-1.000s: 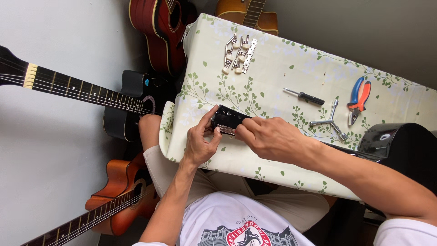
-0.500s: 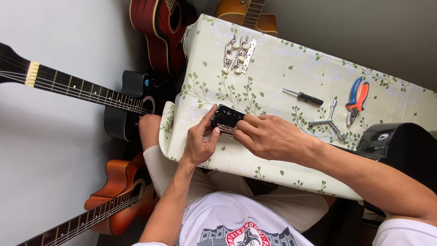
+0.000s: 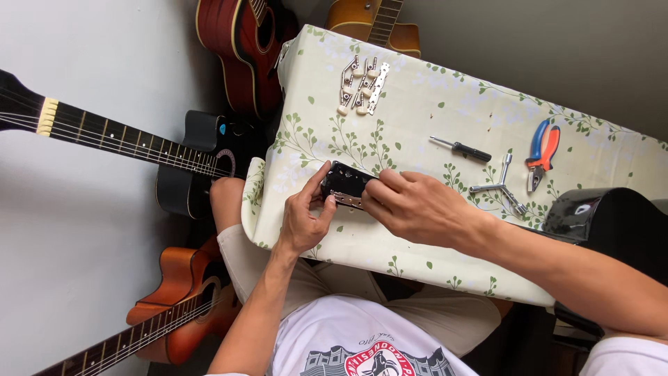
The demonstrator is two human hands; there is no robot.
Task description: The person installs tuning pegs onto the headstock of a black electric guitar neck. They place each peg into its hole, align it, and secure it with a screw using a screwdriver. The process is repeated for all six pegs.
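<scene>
Both hands meet near the table's near edge: the left hand [image 3: 304, 221] pinches one end of a small black headstock piece [image 3: 346, 182] with a chrome strip along its lower side, while the right hand [image 3: 416, 209] closes over its other end. It looks stiff, light and glossy — likely slippery, best held by the edges. Nearer the far edge lie two tuner strips [image 3: 362, 86]; toward the right end, a screwdriver [image 3: 460, 149], a three-armed wrench [image 3: 499, 187] and red-and-blue pliers [image 3: 540, 151]. No packages or labels show — only the leaf-print tablecloth [image 3: 431, 111].
</scene>
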